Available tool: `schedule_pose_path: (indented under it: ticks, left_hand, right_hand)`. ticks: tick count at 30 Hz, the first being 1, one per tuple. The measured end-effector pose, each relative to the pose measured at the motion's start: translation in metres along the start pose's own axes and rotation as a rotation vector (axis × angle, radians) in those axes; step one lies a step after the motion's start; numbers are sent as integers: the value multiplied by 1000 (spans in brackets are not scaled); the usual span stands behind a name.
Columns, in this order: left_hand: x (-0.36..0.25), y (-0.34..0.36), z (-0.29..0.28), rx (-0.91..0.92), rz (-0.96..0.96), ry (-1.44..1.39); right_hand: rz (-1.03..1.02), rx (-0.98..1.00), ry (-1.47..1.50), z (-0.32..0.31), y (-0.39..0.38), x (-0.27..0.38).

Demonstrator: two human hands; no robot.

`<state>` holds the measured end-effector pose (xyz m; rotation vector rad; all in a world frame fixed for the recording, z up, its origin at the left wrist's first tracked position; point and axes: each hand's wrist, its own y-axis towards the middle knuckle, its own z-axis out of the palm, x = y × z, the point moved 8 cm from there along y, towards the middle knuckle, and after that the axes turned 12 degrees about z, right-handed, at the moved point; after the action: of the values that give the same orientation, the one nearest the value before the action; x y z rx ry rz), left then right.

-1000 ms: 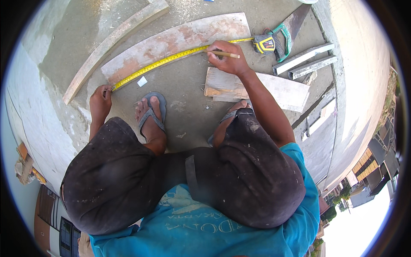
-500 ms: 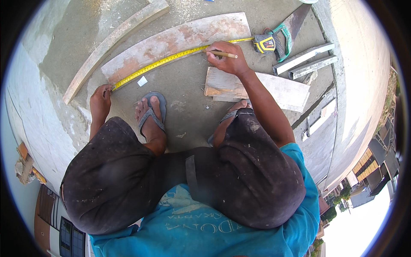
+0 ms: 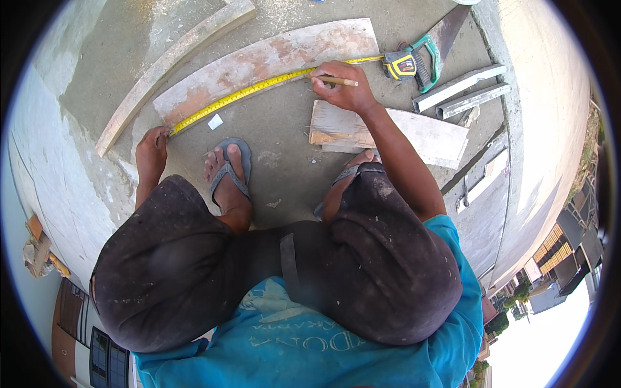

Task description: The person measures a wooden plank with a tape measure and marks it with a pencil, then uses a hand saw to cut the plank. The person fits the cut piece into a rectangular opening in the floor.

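Wooden board (image 3: pixel 278 61) flat on concrete floor (image 3: pixel 272 178); long axis left to right, right end farther off. Yellow tape blade (image 3: pixel 233 98) along near edge, running to tape case (image 3: pixel 399 65) past right end. Left hand (image 3: pixel 151 155) pinching blade's end by board's near left corner; right hand (image 3: pixel 346 87) nearer board's middle, grasping pencil-like stick (image 3: pixel 339 81). Board just beyond both. Tape case labelled; shirt (image 3: pixel 362 368) lettering inverted, faded; blade numerals illegible.
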<state>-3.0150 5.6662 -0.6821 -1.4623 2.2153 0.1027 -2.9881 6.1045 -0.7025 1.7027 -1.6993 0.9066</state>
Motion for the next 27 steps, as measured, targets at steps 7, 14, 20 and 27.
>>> schedule_pose_path:
  ticks: [7, 14, 20, 27]
  left_hand:
    - [1, 0, 1, -3, -2, -5]
    - [0, 0, 0, 0, -4, -11]
    - [-4, 3, -2, 5, 6, -5]
    - [-4, 2, -2, -13, -10, -49]
  right_hand:
    - [5, -8, 6, -1, 0, 1]
    - [25, 14, -1, 1, 1, -1]
    - [0, 65, -35, -5, -4, 0]
    - [35, -286, -55, -89, -13, -32]
